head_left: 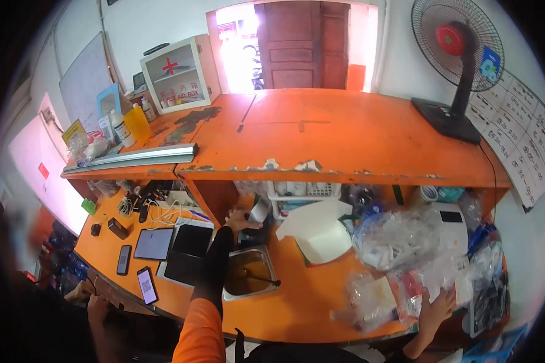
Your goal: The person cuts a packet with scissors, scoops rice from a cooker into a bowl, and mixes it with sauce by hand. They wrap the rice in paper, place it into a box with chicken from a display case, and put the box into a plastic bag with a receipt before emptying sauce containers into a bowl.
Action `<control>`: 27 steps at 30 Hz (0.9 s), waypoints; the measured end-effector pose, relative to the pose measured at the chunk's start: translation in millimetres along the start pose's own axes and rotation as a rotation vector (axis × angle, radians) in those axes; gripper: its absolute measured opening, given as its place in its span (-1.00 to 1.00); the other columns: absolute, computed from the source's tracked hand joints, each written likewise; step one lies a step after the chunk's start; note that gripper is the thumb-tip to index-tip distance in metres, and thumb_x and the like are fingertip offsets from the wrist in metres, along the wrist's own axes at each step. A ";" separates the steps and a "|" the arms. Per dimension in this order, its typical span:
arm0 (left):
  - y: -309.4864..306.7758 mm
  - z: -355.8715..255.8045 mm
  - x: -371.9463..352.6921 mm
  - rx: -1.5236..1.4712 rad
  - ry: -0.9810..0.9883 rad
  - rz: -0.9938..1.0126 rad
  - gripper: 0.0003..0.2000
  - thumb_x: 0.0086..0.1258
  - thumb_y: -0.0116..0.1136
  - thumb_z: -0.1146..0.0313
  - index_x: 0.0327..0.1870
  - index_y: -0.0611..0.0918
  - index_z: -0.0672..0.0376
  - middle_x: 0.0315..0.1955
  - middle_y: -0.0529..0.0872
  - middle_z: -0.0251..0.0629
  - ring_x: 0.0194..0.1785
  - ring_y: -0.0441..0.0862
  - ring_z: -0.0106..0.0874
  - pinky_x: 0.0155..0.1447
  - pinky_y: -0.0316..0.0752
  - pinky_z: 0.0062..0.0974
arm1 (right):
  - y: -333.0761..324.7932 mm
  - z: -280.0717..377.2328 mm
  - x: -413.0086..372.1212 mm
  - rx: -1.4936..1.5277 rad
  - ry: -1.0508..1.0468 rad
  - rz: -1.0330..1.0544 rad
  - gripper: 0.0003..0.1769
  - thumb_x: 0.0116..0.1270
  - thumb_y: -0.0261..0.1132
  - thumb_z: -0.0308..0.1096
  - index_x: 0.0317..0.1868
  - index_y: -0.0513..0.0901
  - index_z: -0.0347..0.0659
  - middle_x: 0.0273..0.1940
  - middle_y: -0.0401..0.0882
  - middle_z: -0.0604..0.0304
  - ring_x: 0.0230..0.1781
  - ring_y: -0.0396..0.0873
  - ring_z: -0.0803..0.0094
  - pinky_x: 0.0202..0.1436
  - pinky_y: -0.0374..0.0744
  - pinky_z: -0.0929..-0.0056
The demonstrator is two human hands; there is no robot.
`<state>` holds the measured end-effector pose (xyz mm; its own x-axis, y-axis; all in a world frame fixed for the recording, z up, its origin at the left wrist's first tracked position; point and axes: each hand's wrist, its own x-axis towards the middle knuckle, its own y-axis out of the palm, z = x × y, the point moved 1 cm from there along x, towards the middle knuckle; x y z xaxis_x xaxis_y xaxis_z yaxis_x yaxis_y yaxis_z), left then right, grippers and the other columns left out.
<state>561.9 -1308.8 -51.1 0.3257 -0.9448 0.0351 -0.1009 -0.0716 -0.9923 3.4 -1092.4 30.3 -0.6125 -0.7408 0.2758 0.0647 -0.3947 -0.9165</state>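
My left hand (241, 221) reaches under the raised counter, its fingers apart right beside a silver, rounded item (259, 213) above a dark object. Below that forearm sits a metal pan (272, 259) of brownish liquid, with a dark-handled utensil (261, 277) resting in it. To the right of the pan stands an open white takeaway box (324, 242) with its lid flap raised. At the lower right, my right hand (436, 307) lies with spread fingers on clear plastic packaging with red and white print (409, 287).
A heap of clear plastic bags (393, 239) fills the right side. A tablet (154, 244), phones (146, 285) and cables lie left. The raised orange counter (297, 139) overhangs the desk and carries a fan (454, 66). Another person's hands (85, 296) show at lower left.
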 end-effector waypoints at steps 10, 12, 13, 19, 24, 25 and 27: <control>-91.9 67.8 10.7 -0.095 0.334 0.717 -0.62 0.17 0.39 0.06 -0.19 0.72 0.21 -0.35 0.76 -0.26 -0.29 0.69 -0.45 -0.16 0.53 -0.54 | 11.6 29.5 27.2 -0.184 -0.008 0.080 -0.41 0.24 0.27 0.03 -0.05 0.54 -0.42 0.38 0.23 0.01 0.46 0.06 0.08 0.37 -0.07 -0.34; -106.2 88.6 2.4 0.178 0.282 0.694 -0.60 0.18 0.39 0.03 -0.20 0.72 0.22 -0.35 0.76 -0.25 -0.32 0.70 -0.43 -0.20 0.54 -0.54 | 8.1 24.8 24.2 -0.188 -0.018 0.034 -0.45 0.26 0.26 0.03 -0.09 0.54 -0.38 0.34 0.29 0.04 0.43 0.09 0.09 0.35 -0.04 -0.35; -112.7 96.3 -1.9 0.317 0.253 0.679 -0.59 0.18 0.38 0.02 -0.21 0.72 0.23 -0.34 0.76 -0.24 -0.33 0.71 -0.42 -0.22 0.55 -0.53 | 4.0 22.8 22.5 -0.193 -0.022 -0.013 -0.48 0.27 0.25 0.03 -0.12 0.54 -0.35 0.29 0.35 0.06 0.41 0.12 0.11 0.33 -0.02 -0.36; -196.6 3.5 -128.3 -1.445 0.262 0.903 -0.57 0.53 -0.04 0.16 0.28 0.42 0.24 0.11 0.61 -0.06 0.11 0.64 -0.23 0.20 0.55 -0.29 | -45.3 47.1 27.9 0.143 0.000 -0.219 -0.65 0.35 0.26 -0.09 -0.09 0.47 -0.20 -0.05 0.47 0.13 0.13 0.37 0.20 0.27 0.25 0.02; -223.9 -43.0 -182.6 -1.823 0.377 0.782 -0.56 0.56 -0.12 0.21 0.34 0.31 0.24 0.20 0.52 0.00 0.24 0.51 0.01 0.20 0.56 -0.09 | -41.5 117.0 4.8 1.169 -0.503 0.012 -0.72 0.34 0.23 -0.28 -0.01 0.55 -0.23 0.05 0.49 0.18 0.01 0.44 0.41 0.07 0.42 0.42; -228.5 -49.0 -192.8 -1.875 0.390 0.800 -0.56 0.56 -0.12 0.22 0.36 0.29 0.25 0.22 0.50 -0.01 0.25 0.51 -0.02 0.22 0.56 -0.14 | -45.0 142.3 -15.3 1.298 -0.634 0.190 -0.69 0.33 0.23 -0.32 0.04 0.54 -0.24 0.05 0.50 0.18 0.04 0.43 0.45 0.08 0.41 0.42; -236.9 -59.8 -212.5 -1.919 0.434 0.824 -0.54 0.56 -0.13 0.25 0.39 0.24 0.25 0.26 0.46 -0.02 0.25 0.50 -0.05 0.23 0.55 -0.18 | -60.4 187.2 -62.8 1.518 -0.843 0.659 -0.55 0.29 0.29 -0.26 0.14 0.52 -0.27 0.20 0.43 0.11 0.22 0.35 0.46 0.11 0.43 0.45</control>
<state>460.4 -1110.1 183.7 -0.4367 -0.8974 0.0631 -0.7526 0.4029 0.5209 185.4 -1123.8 122.5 0.2752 -0.8110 0.5163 0.9538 0.2975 -0.0410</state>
